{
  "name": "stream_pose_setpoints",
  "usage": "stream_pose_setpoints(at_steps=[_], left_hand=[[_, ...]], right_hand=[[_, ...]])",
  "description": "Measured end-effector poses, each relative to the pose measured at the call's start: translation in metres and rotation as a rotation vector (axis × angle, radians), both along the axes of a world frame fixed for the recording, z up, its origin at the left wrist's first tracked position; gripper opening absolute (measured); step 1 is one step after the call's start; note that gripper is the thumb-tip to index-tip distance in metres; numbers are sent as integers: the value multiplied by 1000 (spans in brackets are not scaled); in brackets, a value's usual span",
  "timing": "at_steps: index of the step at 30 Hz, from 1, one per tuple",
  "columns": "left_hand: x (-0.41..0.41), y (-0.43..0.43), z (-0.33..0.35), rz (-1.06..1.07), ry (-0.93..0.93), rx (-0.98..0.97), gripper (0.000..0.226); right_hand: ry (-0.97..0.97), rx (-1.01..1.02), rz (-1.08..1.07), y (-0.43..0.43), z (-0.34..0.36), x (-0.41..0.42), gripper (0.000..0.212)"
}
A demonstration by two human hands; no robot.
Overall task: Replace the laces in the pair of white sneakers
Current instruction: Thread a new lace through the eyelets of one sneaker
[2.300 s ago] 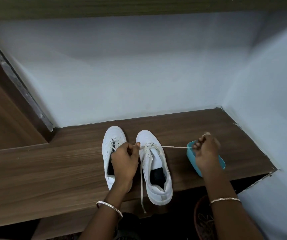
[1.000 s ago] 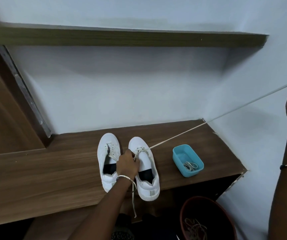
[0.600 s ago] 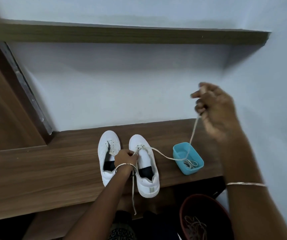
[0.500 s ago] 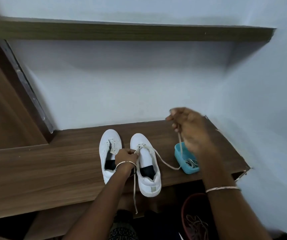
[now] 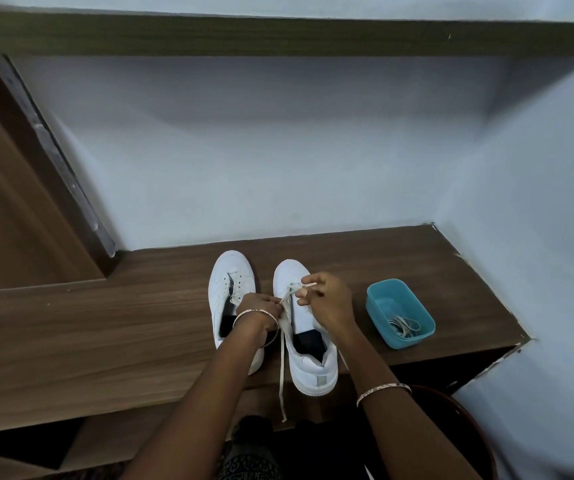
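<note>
Two white sneakers stand side by side on the wooden shelf (image 5: 105, 327), toes toward the wall. The left sneaker (image 5: 227, 282) has bare eyelets and no lace. A cream lace (image 5: 282, 368) is threaded in the lowest eyelets of the right sneaker (image 5: 308, 362); one end hangs over the shelf's front edge. My left hand (image 5: 261, 308) rests between the shoes and pinches the lace at the eyelets. Just above the right sneaker's tongue, my right hand (image 5: 327, 299) pinches the lace's other end.
A teal plastic tub (image 5: 400, 313) holding a coiled lace sits on the shelf right of the shoes. A dark red bin (image 5: 465, 431) stands below the shelf at the lower right. Walls close in behind and at the right; another shelf (image 5: 278, 32) runs overhead.
My right hand had pulled the lace far out to the upper right; it has come back down to the right sneaker's eyelets, and the lace has gone slack. My left hand stayed at the shoe.
</note>
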State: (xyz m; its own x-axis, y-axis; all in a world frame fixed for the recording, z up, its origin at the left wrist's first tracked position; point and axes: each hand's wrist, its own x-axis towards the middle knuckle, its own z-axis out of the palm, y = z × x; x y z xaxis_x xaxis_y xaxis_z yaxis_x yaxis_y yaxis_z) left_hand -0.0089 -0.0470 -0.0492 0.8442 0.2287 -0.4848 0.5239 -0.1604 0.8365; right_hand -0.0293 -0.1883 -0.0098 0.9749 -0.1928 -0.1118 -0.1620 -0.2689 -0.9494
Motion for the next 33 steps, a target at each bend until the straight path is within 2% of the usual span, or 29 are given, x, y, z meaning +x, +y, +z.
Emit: stream_pose_setpoints(at_steps=[4, 14, 18, 23, 26, 28, 33], left_hand=[[-2, 0, 6, -4, 8, -38, 28], [-6, 1, 8, 0, 4, -56, 32], [-7, 1, 8, 4, 2, -87, 31], [-16, 0, 22, 18, 10, -202, 24], [-19, 3, 30, 32, 13, -320, 29], [-18, 4, 31, 23, 19, -336, 29], [-17, -3, 36, -17, 14, -238, 19]], right_hand=[[-35, -157, 27, 4, -9, 4, 2], [-142, -474, 101, 14, -22, -2, 16], [-152, -640, 161, 16, -19, -4, 9], [-206, -836, 266, 19, -15, -6, 20], [-289, -924, 274, 21, -15, -5, 14], [-322, -857, 235, 20, -19, -2, 11], [-260, -341, 74, 9, -27, -2, 18]])
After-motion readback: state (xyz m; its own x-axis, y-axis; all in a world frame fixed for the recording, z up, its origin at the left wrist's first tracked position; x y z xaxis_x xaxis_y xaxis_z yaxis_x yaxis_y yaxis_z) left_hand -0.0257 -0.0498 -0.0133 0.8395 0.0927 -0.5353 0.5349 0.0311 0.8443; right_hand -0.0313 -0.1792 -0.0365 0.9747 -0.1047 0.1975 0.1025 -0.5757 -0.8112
